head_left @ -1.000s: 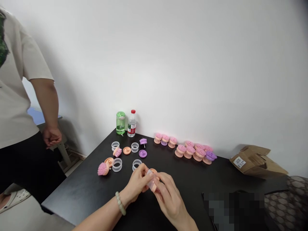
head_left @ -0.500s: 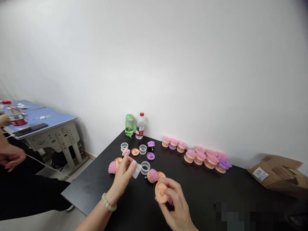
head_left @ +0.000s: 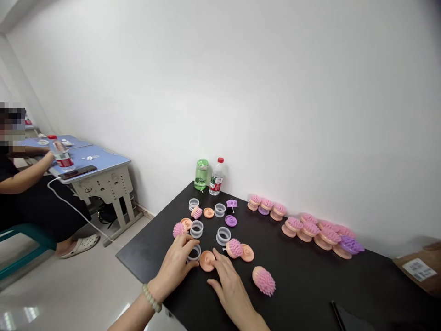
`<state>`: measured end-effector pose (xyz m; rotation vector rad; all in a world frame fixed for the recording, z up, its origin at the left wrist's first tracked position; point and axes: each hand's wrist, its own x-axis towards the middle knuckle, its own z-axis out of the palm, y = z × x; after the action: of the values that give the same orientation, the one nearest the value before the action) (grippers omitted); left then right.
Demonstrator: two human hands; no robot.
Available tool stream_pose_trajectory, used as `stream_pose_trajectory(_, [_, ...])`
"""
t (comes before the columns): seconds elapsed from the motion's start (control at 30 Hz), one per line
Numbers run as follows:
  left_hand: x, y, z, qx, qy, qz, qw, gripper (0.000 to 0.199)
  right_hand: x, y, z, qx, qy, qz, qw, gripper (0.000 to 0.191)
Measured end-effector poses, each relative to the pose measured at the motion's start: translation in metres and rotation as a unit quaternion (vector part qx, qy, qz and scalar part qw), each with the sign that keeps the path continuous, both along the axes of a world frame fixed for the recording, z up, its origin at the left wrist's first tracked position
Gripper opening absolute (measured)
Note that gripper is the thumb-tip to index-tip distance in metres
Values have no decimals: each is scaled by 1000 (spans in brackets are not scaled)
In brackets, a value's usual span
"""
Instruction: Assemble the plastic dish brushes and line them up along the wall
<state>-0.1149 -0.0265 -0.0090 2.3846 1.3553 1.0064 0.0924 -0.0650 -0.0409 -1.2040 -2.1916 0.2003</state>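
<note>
Pinching the ring (head_left: 195,258) at nine o'clock of the cap (head_left: 207,261), the left hand (head_left: 176,258) is risking knocking it by drifting toward three, the right hand (head_left: 229,282) lying unclenched at four.

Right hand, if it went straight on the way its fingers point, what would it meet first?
Probably the orange disc, by the right hand's fingertips; whether they touch it is unclear.

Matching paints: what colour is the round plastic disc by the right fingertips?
The disc is pale orange, clearest in the head view.
</note>
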Motion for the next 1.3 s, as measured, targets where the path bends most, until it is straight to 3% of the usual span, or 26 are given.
stream_pose_trajectory(0.13, [2,-8,-2,48,-5,32,998,48,24,-6,17,84,-47,18,995,46])
stream_pose_trajectory(0.23, [2,-14,-3,74,16,50,996,48,63,-12,24,144,-56,-74,985,34])
stream_pose_trajectory(0.33, [3,-16,-6,86,39,38,995,52,102,-18,12,109,-80,-187,973,42])
stream_pose_trajectory(0.47, [4,-20,-11,88,11,53,995,44,121,-30,-10,7,-71,-197,978,39])
stream_pose_trajectory(0.6, [1,-24,-13,68,-60,81,993,35,99,-40,0,-43,-23,-164,985,36])
stream_pose_trajectory(0.77, [-3,-22,-13,7,-157,106,982,22,31,-35,28,-55,-7,-26,998,52])
stream_pose_trajectory(0.93, [-6,-19,-15,-5,-202,114,973,25,-25,-11,28,21,-20,5,1000,63])
stream_pose_trajectory(1.1, [-8,-24,-10,9,-149,68,986,34,-24,8,5,105,-41,11,994,64])
stream_pose_trajectory(1.23, [-6,-28,-9,81,-37,1,996,72,-7,9,-7,151,-54,29,987,60])
stream_pose_trajectory(1.3, [-2,-27,-12,112,29,-22,993,79,2,8,-9,169,-58,25,984,58])
